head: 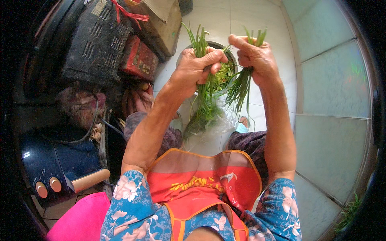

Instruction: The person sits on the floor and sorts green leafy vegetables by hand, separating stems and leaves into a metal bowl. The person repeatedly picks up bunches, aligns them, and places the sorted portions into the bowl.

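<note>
My left hand (199,64) is closed around a bunch of long thin green leaves (205,90), likely chives, with stem ends sticking up above the fist. A second, smaller bunch (239,86) hangs from my right hand (253,57), its cut ends showing above the fingers. Between the two hands, thumb and fingers are near a thin green strand. Behind and below them stands a round dark-rimmed bin (214,44) holding yellow-green plant scraps (224,73). More green leaves lie in a clear plastic bag (218,123) on the floor, between my feet.
A cardboard box (161,24), a red box (140,58) and a dark vented metal case (95,42) stand at left. Lower left are a blue appliance with knobs (60,159) and a bright pink object (81,218). A tiled wall (334,84) runs along the right.
</note>
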The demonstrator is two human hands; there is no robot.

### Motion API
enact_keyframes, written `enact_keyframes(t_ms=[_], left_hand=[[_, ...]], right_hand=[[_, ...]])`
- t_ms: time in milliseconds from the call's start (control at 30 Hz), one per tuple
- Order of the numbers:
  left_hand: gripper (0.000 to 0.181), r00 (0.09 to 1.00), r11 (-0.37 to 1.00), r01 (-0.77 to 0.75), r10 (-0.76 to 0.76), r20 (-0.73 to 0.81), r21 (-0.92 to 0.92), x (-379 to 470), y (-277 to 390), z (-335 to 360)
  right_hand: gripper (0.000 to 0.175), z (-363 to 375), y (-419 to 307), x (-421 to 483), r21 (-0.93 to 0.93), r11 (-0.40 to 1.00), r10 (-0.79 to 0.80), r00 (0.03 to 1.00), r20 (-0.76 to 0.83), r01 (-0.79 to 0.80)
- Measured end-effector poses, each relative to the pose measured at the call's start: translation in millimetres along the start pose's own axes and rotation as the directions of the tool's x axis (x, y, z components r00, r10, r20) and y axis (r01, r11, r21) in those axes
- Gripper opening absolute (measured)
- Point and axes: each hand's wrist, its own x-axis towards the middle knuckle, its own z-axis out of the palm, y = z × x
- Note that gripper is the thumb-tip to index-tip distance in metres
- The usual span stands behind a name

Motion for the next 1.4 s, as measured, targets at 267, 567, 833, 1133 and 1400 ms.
enact_keyframes(t_ms=[267,567,833,1133,1400], left_hand=[[0.024,0.999,1.000,0.007,-0.007,-0.045,0.005,-5.5,-6.4,-9.9],[0.021,0.997,0.999,-0.007,0.009,-0.074,0.032,-3.1,-9.6,0.8],[0.019,0.991,0.990,-0.030,0.047,-0.124,0.139,-5.3,-11.7,-0.4],[0.026,0.997,0.993,0.075,-0.074,0.024,-0.089,-5.2,-10.2,-2.5],[0.027,0.985,0.990,0.115,-0.103,0.140,-0.076,-4.3,-13.9,-3.6]], right_hand=[[0.025,-4.0,-4.8,0.5,0.072,0.996,0.064,0.981,-0.184,-0.052],[0.019,12.3,8.2,-9.2,-0.060,0.997,0.041,0.998,0.045,-0.038],[0.030,-13.1,0.3,6.0,0.196,0.981,0.043,0.985,-0.166,-0.010],[0.034,13.4,10.4,-5.1,0.139,0.990,0.008,1.000,0.029,-0.012],[0.035,-2.9,-4.1,2.1,0.183,0.983,-0.013,0.997,-0.078,0.027]])
